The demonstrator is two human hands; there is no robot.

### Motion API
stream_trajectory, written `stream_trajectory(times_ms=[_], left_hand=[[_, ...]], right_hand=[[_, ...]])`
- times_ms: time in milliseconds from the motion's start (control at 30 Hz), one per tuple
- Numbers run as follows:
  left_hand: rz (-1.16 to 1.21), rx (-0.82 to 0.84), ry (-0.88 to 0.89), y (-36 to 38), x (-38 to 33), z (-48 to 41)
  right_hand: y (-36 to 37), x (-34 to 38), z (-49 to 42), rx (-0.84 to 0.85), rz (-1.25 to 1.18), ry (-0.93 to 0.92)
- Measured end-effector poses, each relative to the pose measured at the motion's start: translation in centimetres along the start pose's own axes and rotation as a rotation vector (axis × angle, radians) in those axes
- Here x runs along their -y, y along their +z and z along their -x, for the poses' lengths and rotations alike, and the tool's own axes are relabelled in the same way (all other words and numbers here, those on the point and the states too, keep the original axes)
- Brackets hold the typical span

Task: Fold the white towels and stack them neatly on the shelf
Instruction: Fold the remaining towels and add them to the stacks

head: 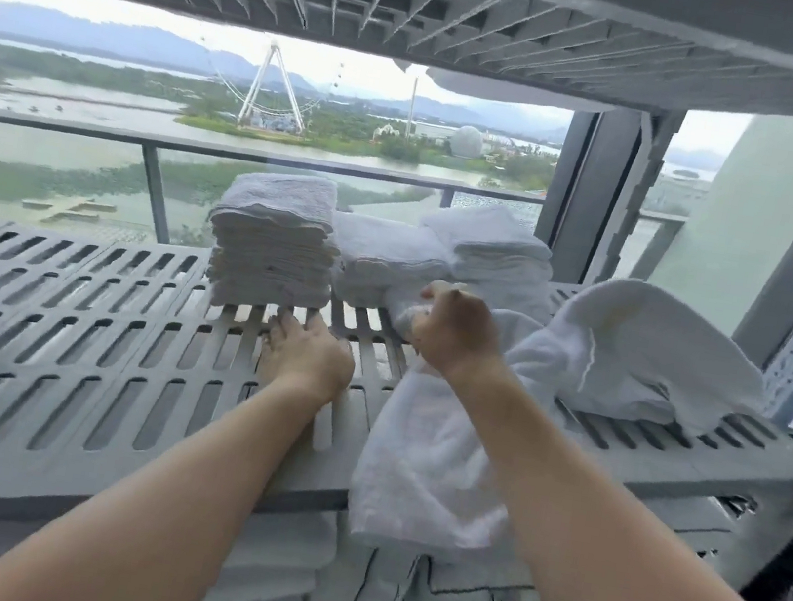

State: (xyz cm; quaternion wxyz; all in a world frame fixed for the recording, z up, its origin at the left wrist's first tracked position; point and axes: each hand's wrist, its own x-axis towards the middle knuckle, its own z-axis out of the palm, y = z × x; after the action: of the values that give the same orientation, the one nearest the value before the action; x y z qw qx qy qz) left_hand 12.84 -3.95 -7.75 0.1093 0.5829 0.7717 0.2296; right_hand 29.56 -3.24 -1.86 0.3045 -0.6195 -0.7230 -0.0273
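White loose towel (431,461) hangs over the front edge of the grey slatted shelf (68,326), its top bunched in the right hand (456,333), whose grip is curled tight round it. Left hand (307,359) lies flat on the slats, grip wide, fingertips just before a folded towel stack (272,249).

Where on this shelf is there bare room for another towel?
The slatted shelf is bare left of the tall stack and left hand. Right of that it is crowded: lower stacks, a crumpled towel, and the hanging towel the right hand grips.
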Motion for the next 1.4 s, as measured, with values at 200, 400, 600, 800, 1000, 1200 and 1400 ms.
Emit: stream_trajectory(times_ms=[200, 400, 600, 800, 1000, 1200, 1400], left_hand=[[-0.239, 0.080, 0.086, 0.7, -1.1, 3.2], [-0.307, 0.116, 0.178, 1.0, -1.1, 4.8], [-0.214, 0.063, 0.180, 0.7, -1.2, 5.5], [0.192, -0.007, 0.195, 0.1, -0.4, 5.5], [0.907, -0.002, 0.110, -1.9, 1.2, 5.0], [1.290, 0.094, -0.047, -5.6, 2.6, 4.1], [1.285, 0.135, -0.023, -10.3, 4.8, 3.3]], right_hand=[[-1.6, -3.9, 0.0, 0.271, 0.297, 0.098], [0.0, -4.8, 1.9, 0.195, 0.328, -0.009], [0.5, -4.9, 2.6, 0.011, 0.245, -0.051], [1.1, -4.5, 2.8, -0.102, 0.045, 0.020], [0.0, -1.9, 1.5, -0.032, -0.441, 0.168], [-0.4, 3.5, 1.0, 0.099, -0.786, 0.201], [1.0, 9.9, 2.0, 0.323, -1.250, 0.247]])
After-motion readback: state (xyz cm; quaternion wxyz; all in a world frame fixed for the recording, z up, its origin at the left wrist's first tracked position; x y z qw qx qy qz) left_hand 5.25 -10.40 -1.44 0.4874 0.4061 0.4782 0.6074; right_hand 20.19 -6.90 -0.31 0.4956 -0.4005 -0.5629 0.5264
